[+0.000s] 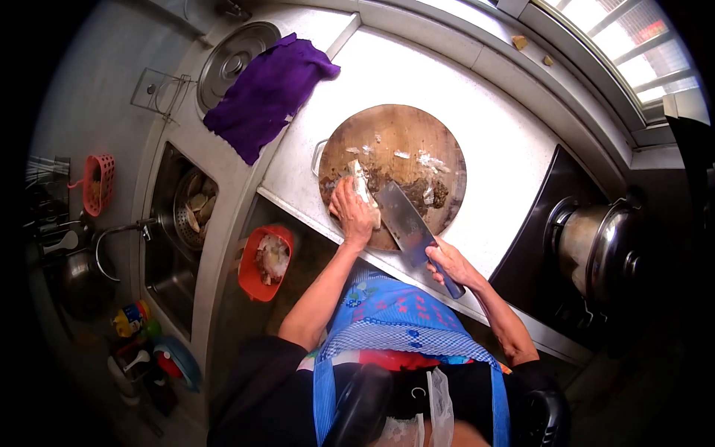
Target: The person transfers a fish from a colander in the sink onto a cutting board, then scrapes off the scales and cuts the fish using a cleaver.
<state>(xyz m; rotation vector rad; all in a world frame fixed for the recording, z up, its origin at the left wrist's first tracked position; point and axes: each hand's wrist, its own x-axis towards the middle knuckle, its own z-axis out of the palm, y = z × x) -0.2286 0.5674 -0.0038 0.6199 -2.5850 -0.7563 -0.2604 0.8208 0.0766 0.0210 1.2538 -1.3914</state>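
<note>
A round wooden cutting board (417,134) lies on the white counter. My left hand (352,212) is closed over a long, pale piece of food (360,181) at the board's left side; its kind is unclear. In my right hand (451,264) is the dark handle of a cleaver (404,220). Its broad blade reaches over the front of the board, to the right of the pale piece. White scraps (430,162) and dark wet residue (439,195) are scattered on the wood.
Left of the board lie a purple cloth (275,93) and a metal lid (238,59). An orange bin (257,285) with scraps hangs below the counter edge. The sink (167,287) holds a colander (182,212) with food pieces. On the right, a pot (596,249) stands on a black stove (530,238).
</note>
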